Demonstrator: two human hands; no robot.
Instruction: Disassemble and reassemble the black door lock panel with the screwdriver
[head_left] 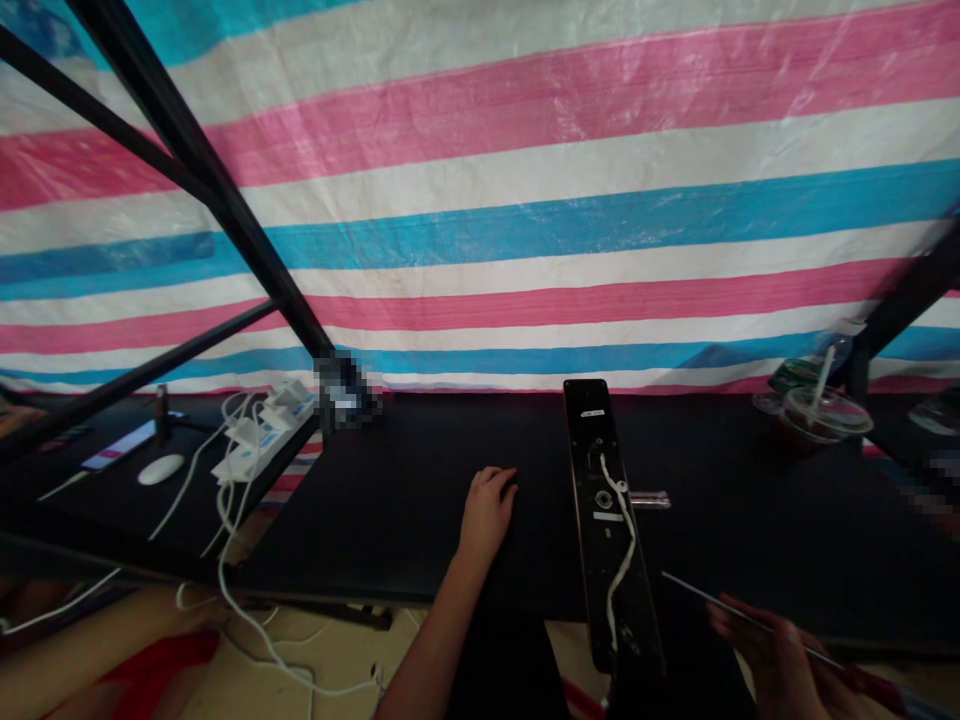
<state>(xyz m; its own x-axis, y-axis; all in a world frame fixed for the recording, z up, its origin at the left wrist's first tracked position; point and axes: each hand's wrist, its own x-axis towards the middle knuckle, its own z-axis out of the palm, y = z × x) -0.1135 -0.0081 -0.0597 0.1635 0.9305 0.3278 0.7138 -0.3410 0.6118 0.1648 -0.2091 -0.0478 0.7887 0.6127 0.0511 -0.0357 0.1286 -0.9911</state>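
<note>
My left hand (487, 510) rests on the black tabletop (750, 540) with its fingers curled and holds nothing. It lies just left of a black electronic door lock panel (607, 520), which lies lengthwise on the table. A white cable (621, 540) runs along the panel's face, and a metal lever handle (649, 499) sticks out from its right side. At the lower right, my right hand (780, 660) grips a long thin metal rod (739, 620), whose tip points left toward the panel without touching it.
A plastic cup of dark drink with a straw (817, 425) stands at the far right. On the left are a white power strip with chargers (262, 430), a white mouse (160, 469) and a phone (120, 447). Black metal bars (202, 170) cross in front of a striped tarp (570, 220).
</note>
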